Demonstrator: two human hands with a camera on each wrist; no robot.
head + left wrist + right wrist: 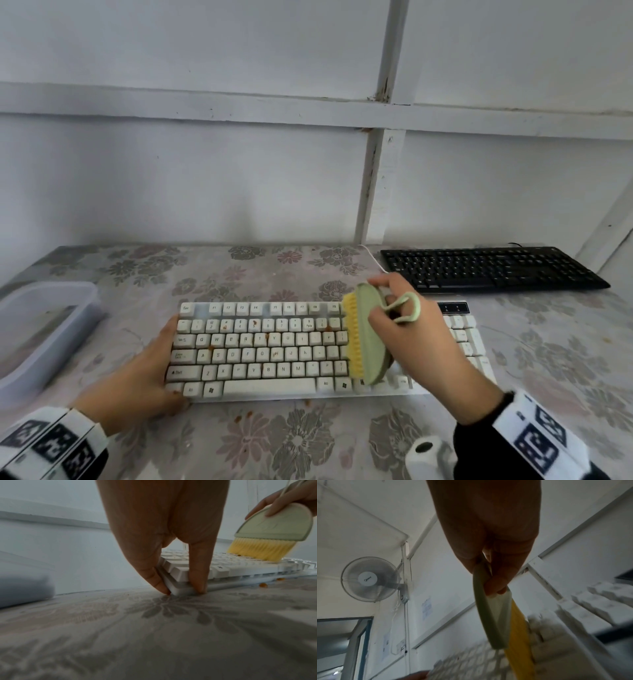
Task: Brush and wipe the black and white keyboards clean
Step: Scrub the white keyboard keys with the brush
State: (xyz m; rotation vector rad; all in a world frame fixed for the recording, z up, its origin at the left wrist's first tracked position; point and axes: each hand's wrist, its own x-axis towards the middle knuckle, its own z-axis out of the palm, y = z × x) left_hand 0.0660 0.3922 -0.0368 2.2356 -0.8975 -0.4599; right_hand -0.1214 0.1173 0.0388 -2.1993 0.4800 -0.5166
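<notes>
Plainly set up for brushing: white keyboard (318, 349) flat across the lower centre of the head view, pinned at its left end by the left hand (144, 383), fingers (197, 574) straddling the near corner to stop sliding. Black keyboard (489, 270) parked at right, behind, likely awaiting its turn. Green brush (368, 335) clasped in the right hand (411, 329), yellow bristles tilted onto the keys to sweep orange crumbs (263, 584).
</notes>
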